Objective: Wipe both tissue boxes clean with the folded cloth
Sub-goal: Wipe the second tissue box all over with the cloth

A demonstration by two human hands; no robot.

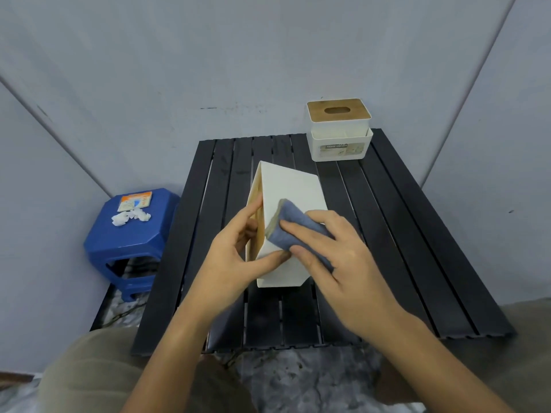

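Observation:
A white tissue box (293, 189) lies tipped on its side in the middle of the black slatted table (417, 248), its wooden lid facing left. My left hand (235, 251) grips its near left edge, thumb on the white face and fingers on the lid side. My right hand (337, 260) holds the folded blue cloth (293, 231) and presses it on the box's upturned white face. A second white tissue box (340, 132) with a wooden slotted lid stands upright at the table's far right edge, untouched.
A blue plastic stool (128, 245) stands left of the table, with a small packet (134, 201) and crumpled white tissue (131, 218) on top. Grey walls close in behind and at both sides. My knees are at the table's near edge.

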